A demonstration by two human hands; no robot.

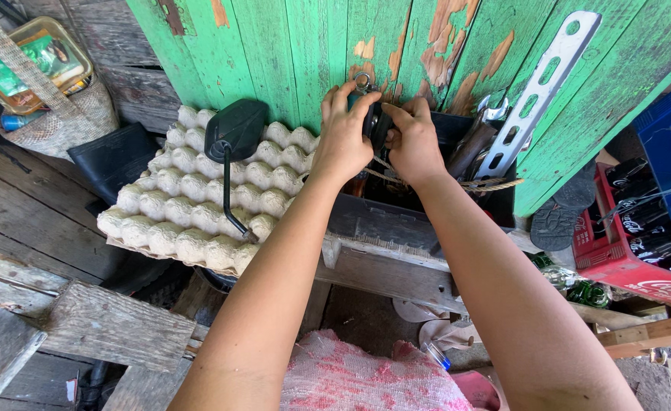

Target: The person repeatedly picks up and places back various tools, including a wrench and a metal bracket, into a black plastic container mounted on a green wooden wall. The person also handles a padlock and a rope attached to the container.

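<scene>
Here we have both hands up at the green door — our left hand and right hand clamped together on a small dark object, which sits between them, just below the metal ring, equally near both.

Door: green planks, paint flaking to bare brown at 12 o'clock. Egg tray: off-white, dimpled grid, at 9 o'clock. Mirror on it: black, black stem. Metal strip at 2 o'clock: silver, row of holes. Crates at 3 o'clock: red and blue. Sack at 6 o'clock: pink-and-white mesh weave. Small object between both hands: black.
</scene>
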